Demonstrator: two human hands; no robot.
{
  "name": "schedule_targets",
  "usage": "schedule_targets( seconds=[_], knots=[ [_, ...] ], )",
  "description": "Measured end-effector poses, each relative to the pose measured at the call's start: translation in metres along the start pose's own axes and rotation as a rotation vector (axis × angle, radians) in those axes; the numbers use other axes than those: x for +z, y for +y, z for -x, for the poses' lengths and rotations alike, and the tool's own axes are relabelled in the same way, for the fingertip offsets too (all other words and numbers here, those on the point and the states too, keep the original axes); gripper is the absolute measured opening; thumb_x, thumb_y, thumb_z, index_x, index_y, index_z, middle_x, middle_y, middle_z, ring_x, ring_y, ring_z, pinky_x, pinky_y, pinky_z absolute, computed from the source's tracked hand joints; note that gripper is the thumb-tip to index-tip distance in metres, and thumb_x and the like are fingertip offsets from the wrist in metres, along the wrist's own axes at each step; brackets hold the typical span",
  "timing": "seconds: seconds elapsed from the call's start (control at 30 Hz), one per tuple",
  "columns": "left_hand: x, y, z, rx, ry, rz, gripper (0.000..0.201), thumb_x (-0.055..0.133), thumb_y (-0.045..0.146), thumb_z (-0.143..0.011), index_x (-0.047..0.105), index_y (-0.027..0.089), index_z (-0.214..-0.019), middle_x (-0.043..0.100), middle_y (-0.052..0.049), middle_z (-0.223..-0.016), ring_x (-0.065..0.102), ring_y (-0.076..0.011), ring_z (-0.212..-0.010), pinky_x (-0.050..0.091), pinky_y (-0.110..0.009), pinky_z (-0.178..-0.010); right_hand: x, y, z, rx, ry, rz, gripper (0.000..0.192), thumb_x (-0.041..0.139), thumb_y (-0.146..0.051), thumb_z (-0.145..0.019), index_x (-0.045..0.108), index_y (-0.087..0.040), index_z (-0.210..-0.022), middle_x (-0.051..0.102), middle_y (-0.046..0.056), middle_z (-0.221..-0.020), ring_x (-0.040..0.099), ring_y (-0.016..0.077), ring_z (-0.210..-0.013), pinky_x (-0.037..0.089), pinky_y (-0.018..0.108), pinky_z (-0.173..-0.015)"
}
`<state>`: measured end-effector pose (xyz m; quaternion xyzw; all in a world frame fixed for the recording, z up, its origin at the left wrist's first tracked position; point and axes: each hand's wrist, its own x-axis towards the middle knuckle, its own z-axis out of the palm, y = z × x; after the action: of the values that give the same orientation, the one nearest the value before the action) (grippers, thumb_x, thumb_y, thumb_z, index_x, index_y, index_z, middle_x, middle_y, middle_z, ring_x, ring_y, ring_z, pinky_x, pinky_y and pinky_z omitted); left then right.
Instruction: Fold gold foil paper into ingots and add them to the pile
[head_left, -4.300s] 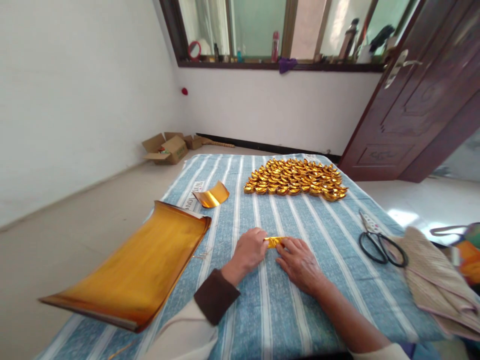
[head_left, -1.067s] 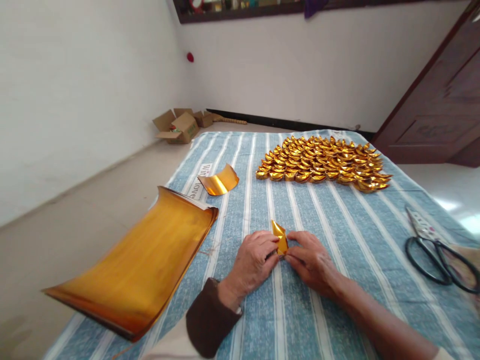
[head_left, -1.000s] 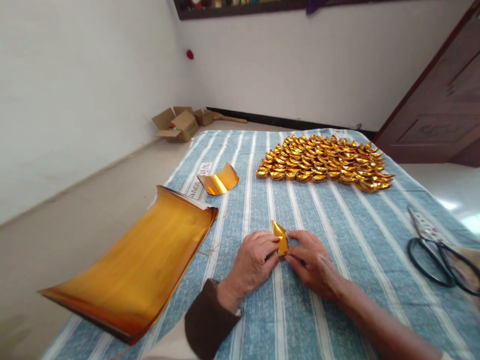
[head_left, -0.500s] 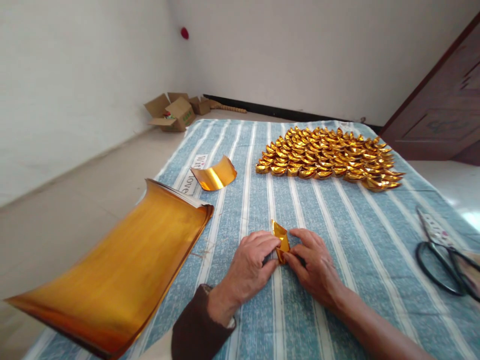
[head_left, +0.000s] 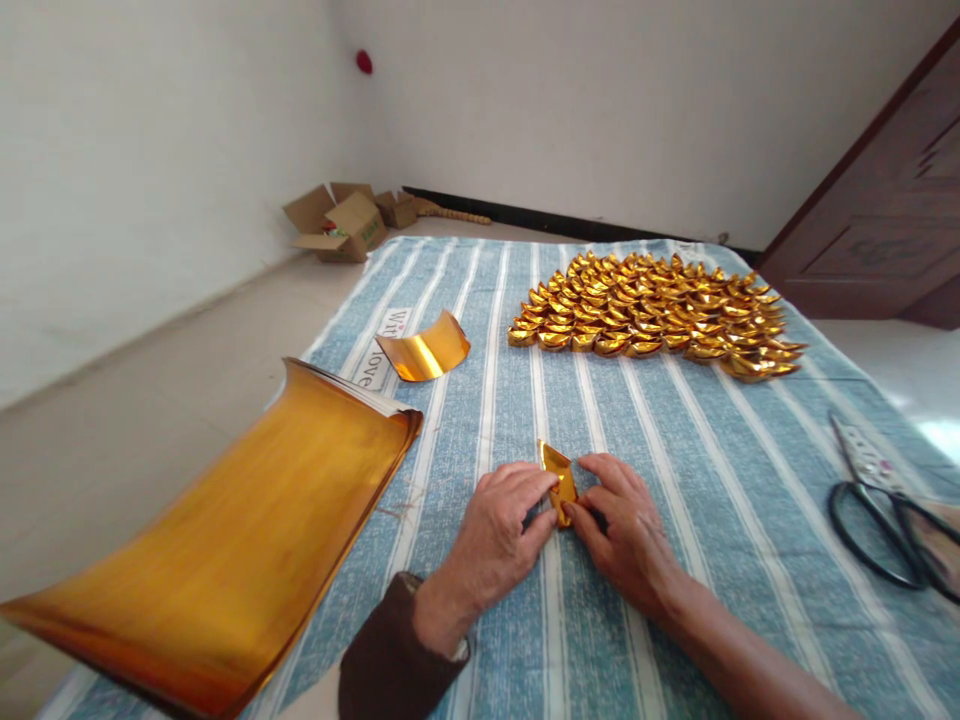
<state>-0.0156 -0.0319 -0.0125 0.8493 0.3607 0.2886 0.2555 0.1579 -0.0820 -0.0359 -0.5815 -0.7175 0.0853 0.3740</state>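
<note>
A small piece of folded gold foil paper (head_left: pixel 556 478) lies on the striped cloth, pinched between both hands. My left hand (head_left: pixel 504 522) grips its left side with thumb and fingers. From the right, my right hand (head_left: pixel 624 515) presses the near end with its thumb, the fingers bent along the right edge. The far end of the piece is pointed and stands free; fingers cover part of its sides. Farther off at the right sit rows of gold boat-shaped paper ingots (head_left: pixel 645 310).
To the left lies a thick stack of gold foil sheets (head_left: pixel 217 520). Beyond it is one curved small gold sheet (head_left: pixel 427 348). Black-handled scissors (head_left: pixel 877 520) rest at the right edge of the blue-striped cloth (head_left: pixel 465 430). Open cardboard boxes (head_left: pixel 341 225) stand on the floor.
The near end of the foil paper looks pressed down a little more under my right thumb. Both hands keep their grip; the whole view has shifted slightly.
</note>
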Motion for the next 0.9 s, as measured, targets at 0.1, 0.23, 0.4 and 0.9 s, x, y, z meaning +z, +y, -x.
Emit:
schedule_targets(
  seconds=[0.1, 0.23, 0.4, 0.9],
  knots=[
    [0.0014, 0.0006, -0.0011, -0.012, 0.005, -0.024, 0.024, 0.062, 0.023, -0.086, 0.064, 0.022, -0.110, 0.071, -0.006, -0.106, 0.063, -0.0233, -0.102, 0.049, -0.042, -0.089, 0.0006, 0.0000, 0.0003, 0.001, 0.014, 0.001, 0.020, 0.053, -0.020, -0.090, 0.063, -0.020, -0.072, 0.063, 0.012, -0.113, 0.054, 0.0282, -0.113, 0.045, 0.052, -0.096],
    [0.0032, -0.0001, -0.0015, -0.013, 0.008, -0.052, 0.021, 0.060, 0.025, -0.088, 0.064, 0.023, -0.109, 0.071, -0.006, -0.105, 0.063, -0.0228, -0.101, 0.049, -0.041, -0.089, 0.0003, -0.0005, 0.0004, 0.003, 0.018, 0.001, 0.020, 0.052, -0.020, -0.090, 0.063, -0.020, -0.073, 0.063, 0.012, -0.113, 0.054, 0.0280, -0.112, 0.045, 0.051, -0.095],
    [0.0047, -0.0013, -0.0017, -0.019, 0.001, -0.076, 0.021, 0.061, 0.022, -0.087, 0.063, 0.022, -0.108, 0.071, -0.005, -0.104, 0.063, -0.0238, -0.101, 0.049, -0.042, -0.087, -0.0015, -0.0015, 0.0008, 0.007, -0.005, -0.007, 0.018, 0.056, -0.023, -0.089, 0.063, -0.020, -0.073, 0.062, 0.012, -0.115, 0.053, 0.0288, -0.115, 0.044, 0.052, -0.097],
    [0.0013, -0.0026, 0.0031, 0.044, -0.021, -0.020, 0.035, 0.066, 0.019, -0.079, 0.059, 0.020, -0.114, 0.068, -0.007, -0.111, 0.059, -0.0246, -0.109, 0.047, -0.044, -0.094, -0.0007, 0.0028, 0.0007, 0.015, -0.031, -0.025, 0.015, 0.061, -0.024, -0.087, 0.065, -0.021, -0.072, 0.062, 0.011, -0.117, 0.053, 0.0293, -0.117, 0.043, 0.052, -0.097]
  ],
)
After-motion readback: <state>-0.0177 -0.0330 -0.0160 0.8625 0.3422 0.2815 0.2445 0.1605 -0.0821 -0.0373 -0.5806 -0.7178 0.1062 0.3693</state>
